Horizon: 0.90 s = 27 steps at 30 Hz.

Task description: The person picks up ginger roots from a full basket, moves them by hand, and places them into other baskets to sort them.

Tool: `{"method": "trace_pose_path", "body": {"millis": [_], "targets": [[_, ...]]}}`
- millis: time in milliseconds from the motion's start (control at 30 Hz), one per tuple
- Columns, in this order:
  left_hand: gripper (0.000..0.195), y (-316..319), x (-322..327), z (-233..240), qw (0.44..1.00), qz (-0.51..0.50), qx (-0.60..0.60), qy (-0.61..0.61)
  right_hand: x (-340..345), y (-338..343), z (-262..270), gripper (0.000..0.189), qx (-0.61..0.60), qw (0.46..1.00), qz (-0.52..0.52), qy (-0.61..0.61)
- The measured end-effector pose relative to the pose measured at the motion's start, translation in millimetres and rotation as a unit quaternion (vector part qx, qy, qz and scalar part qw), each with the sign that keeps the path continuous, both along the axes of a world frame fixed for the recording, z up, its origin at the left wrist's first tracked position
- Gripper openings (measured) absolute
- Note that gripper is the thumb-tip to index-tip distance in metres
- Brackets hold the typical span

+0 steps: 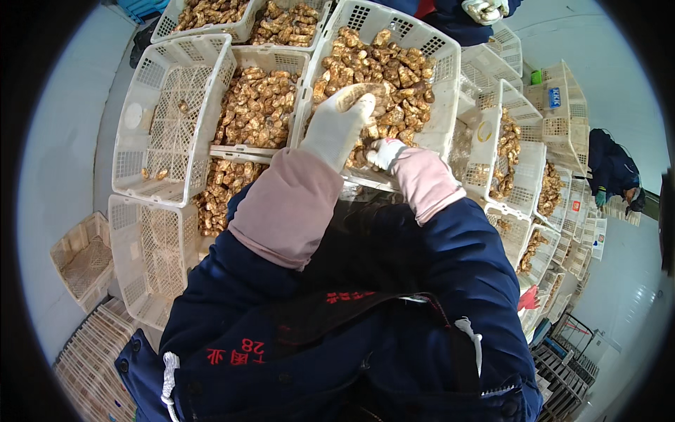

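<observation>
A white plastic crate (442, 134) in front of me holds a heap of brown, knobbly mushrooms (393, 63), probably matsutake. My left hand (348, 113), in a white glove soiled on the fingers, reaches over the heap; its fingertips are at the mushrooms, and whether it grips one cannot be seen. Lower and to the right, near the crate's close edge, my right hand (386, 153) in a white glove has its fingers curled round a dark mushroom (363, 154). Pink cuffs cover both wrists.
Left of the main crate stand a crate of smaller mushrooms (258, 105) and a nearly bare crate (208, 121). More crates (519, 174) line the right. Across the crate is a co-worker's gloved hand (484, 10); another person (611, 163) bends at far right. Stacked crates (97, 358) stand lower left.
</observation>
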<state>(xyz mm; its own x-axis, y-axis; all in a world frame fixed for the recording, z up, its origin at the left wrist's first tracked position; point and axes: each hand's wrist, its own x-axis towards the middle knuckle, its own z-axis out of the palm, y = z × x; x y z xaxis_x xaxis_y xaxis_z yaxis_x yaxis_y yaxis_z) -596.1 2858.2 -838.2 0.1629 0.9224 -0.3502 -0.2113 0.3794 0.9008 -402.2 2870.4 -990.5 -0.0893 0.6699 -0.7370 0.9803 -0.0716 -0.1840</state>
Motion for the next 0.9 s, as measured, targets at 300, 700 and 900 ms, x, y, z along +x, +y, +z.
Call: {"method": "trace_pose_path", "body": {"millis": [300,700,900], "targets": [[0.042,-1.8,5.3,-26.5,0.992,-0.048,0.116,-0.032,8.3,-62.8,125.6,0.033,0.116,0.671,-0.435,0.590],[0.044,-27.3,8.2,-21.8,0.943,-0.244,0.128,-0.187,10.4,-108.1,133.2,0.041,0.218,0.686,-0.344,0.603],[0.034,-19.0,1.5,-28.3,0.969,-0.162,0.085,-0.165,-16.2,-93.1,150.1,0.037,-0.036,0.507,-0.502,0.699]]}}
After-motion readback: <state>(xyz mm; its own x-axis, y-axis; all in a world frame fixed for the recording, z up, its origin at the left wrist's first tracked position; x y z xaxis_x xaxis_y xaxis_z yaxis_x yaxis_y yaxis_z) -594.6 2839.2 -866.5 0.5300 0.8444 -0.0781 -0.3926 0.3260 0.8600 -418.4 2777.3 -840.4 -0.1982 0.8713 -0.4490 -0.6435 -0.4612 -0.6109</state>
